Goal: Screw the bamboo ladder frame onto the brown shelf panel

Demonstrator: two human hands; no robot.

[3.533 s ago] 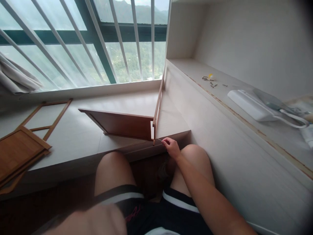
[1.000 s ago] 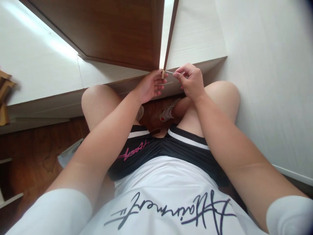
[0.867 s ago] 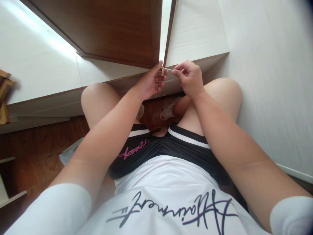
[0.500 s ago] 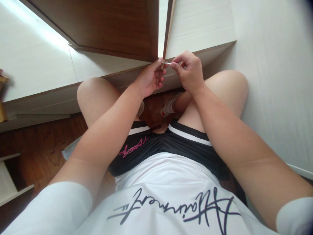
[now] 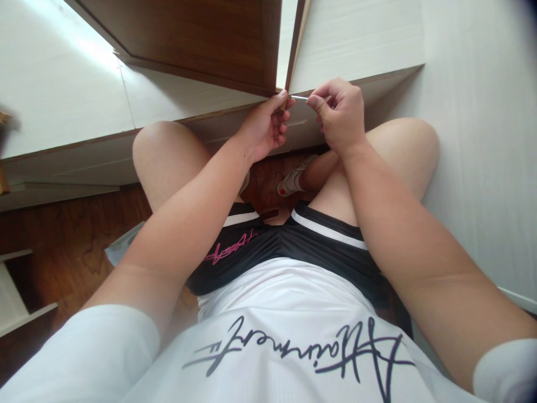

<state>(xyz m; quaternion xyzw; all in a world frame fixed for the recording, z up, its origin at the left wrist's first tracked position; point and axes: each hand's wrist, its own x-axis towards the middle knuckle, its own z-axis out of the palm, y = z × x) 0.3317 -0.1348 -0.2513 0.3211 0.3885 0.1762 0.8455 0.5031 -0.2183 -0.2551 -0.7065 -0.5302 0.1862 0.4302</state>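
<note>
My left hand (image 5: 268,126) is closed in a pinch at the lower corner of a dark brown wooden panel (image 5: 201,42). Thumb and forefinger hold a small brownish piece (image 5: 286,103), mostly covered by the fingers. My right hand (image 5: 340,115) pinches one end of a thin, silvery rod (image 5: 299,98). The rod's other end reaches the piece at my left fingertips; whether it goes into it I cannot tell. Just above the fingers, a narrow brown strip (image 5: 297,47) rises beside the panel, with a bright gap between them.
The panel stands on a pale wood-grain ledge (image 5: 168,106) in front of my knees. To the right is a pale wall or board (image 5: 478,140). A blurred yellowish-brown object (image 5: 5,131) lies at the left edge. Below left, a white shelf-like piece (image 5: 12,296) stands over the brown floor (image 5: 88,240).
My right hand has drawn away to the right from my left hand, and more of the silvery rod shows between them. The whole view has shifted slightly.
</note>
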